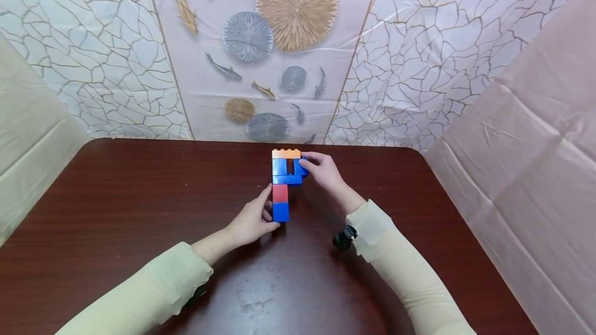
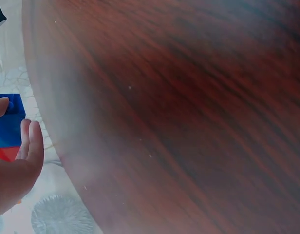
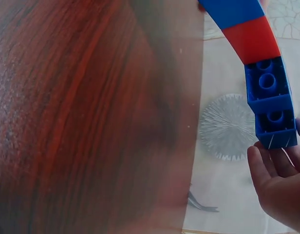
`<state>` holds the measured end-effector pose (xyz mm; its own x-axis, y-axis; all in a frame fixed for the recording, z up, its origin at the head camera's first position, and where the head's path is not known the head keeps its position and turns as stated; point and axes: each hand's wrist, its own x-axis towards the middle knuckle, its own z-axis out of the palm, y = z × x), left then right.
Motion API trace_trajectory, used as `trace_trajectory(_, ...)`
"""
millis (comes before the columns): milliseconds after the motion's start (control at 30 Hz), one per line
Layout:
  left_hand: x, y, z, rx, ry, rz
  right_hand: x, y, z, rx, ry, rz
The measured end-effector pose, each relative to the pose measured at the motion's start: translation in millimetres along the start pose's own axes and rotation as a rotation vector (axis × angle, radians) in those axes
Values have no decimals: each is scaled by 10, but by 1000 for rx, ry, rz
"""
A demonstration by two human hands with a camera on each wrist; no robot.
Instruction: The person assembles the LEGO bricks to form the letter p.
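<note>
A joined toy-brick build (image 1: pixel 280 194) is held up over the table, shaped like a letter P. Its stem has a blue brick (image 1: pixel 281 212) at the near end and a red brick (image 1: pixel 280 193) above it. Farther up, blue bricks and an orange brick (image 1: pixel 286 154) frame a small gap. My left hand (image 1: pixel 251 223) grips the near blue end, thumb at its end face. My right hand (image 1: pixel 325 172) pinches the blue brick (image 1: pixel 303 166) at the upper right. Hollow undersides of blue bricks (image 3: pixel 268 82) face the right wrist view, the right fingers (image 3: pixel 257 168) below them.
The dark red-brown wooden table (image 1: pixel 139 195) has rounded far corners. Behind it hangs a patterned cloth (image 1: pixel 209 97); a plain pinkish cloth (image 1: pixel 521 133) hangs at the right. A small black device (image 1: pixel 344 238) sits at the right sleeve's cuff.
</note>
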<state>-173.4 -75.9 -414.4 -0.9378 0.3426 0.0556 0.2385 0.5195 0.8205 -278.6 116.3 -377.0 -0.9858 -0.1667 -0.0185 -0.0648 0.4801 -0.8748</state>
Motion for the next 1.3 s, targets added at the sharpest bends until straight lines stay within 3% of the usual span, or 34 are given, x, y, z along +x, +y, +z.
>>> trace_trajectory(133,19,-43,19,11,19,-29,15,43,57,-26,-11,38)
trace_trajectory(333,42,-99,38,-16,13,-75,60,100,138,-46,-28,76)
trace_trajectory(600,72,-192,51,24,-8,-98,128,210,230,-84,-47,110)
trace_trajectory(933,107,-256,56,28,-35,-146,197,307,314,-158,-68,95)
trace_trajectory(1300,143,-279,41,3,-51,-163,183,347,342,-166,-110,84)
